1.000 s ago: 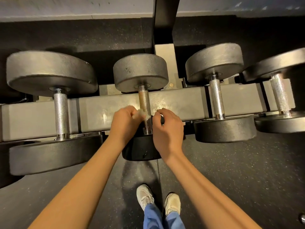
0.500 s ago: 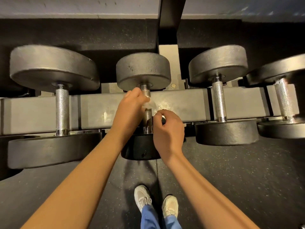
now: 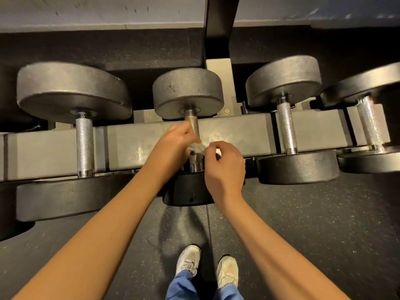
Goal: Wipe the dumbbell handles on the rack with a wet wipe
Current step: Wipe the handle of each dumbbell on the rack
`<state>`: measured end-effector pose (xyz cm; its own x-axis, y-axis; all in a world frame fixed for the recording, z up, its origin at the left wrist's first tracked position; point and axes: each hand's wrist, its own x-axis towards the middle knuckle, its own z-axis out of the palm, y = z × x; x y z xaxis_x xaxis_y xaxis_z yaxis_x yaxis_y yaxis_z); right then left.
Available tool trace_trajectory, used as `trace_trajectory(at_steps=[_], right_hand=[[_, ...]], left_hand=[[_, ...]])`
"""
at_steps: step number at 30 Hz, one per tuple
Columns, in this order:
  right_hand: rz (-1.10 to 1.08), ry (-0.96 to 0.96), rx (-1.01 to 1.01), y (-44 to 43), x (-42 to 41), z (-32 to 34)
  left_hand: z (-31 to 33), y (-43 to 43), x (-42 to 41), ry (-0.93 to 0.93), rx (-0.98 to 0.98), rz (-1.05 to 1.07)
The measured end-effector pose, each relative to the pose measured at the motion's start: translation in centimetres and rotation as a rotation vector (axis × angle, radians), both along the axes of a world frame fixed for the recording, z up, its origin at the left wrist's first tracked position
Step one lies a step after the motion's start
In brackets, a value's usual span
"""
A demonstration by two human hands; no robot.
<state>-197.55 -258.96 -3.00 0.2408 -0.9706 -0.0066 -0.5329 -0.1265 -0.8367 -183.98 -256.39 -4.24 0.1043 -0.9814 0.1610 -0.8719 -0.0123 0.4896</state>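
Note:
Several dumbbells lie across a grey rack beam (image 3: 238, 135). The middle dumbbell (image 3: 187, 92) has a knurled metal handle (image 3: 193, 124). My left hand (image 3: 171, 144) holds a crumpled white wet wipe (image 3: 197, 147) against the middle of that handle. My right hand (image 3: 225, 169) is just right of the handle with its fingers curled, and its fingertips pinch the right edge of the wipe. The part of the handle under the wipe is hidden.
A larger dumbbell (image 3: 84, 135) lies to the left, and two more (image 3: 286, 126) (image 3: 368, 124) to the right. A black upright post (image 3: 218, 27) rises behind the rack. My shoes (image 3: 205, 263) stand on speckled black rubber floor (image 3: 303, 224) below.
My left hand with the wipe slid up the handle toward the far plate, then came back down to its middle. My right hand stayed near the handle's near end.

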Motion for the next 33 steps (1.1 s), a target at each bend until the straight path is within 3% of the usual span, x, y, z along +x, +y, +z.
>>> trace_trajectory(at_steps=[5, 14, 25, 33], right_hand=[[-0.053, 0.029, -0.003, 0.1, 0.2, 0.0], [-0.079, 0.046, -0.010, 0.0, 0.4, -0.5], [-0.077, 0.088, -0.022, 0.2, 0.5, -0.1], [0.146, 0.343, -0.223, 2.0, 2.1, 1.3]], left_hand=[[0.8, -0.2, 0.9, 0.014, 0.119, -0.133], [0.7, -2.8, 1.4, -0.004, 0.038, 0.135], [0.9, 2.8, 2.3, 0.119, 0.204, 0.044], [4.3, 6.4, 6.1, 0.082, 0.163, 0.162]])
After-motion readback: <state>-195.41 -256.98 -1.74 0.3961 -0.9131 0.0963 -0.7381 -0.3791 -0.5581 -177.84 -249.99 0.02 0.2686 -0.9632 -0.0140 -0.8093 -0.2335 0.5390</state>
